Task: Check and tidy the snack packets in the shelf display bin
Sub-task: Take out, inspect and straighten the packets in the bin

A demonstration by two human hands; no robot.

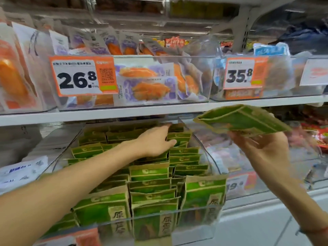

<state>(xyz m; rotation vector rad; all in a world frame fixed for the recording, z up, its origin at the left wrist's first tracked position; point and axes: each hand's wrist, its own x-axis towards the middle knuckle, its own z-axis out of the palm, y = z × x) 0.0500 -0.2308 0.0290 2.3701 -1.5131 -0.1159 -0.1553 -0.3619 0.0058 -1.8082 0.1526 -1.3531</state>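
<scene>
Head view: right hand holds one green packet; left hand touches binned packets.

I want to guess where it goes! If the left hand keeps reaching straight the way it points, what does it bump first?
Probably the green packets standing at the back of the clear bin. The left hand already has its fingertips among them, though depth is hard to judge.
</scene>
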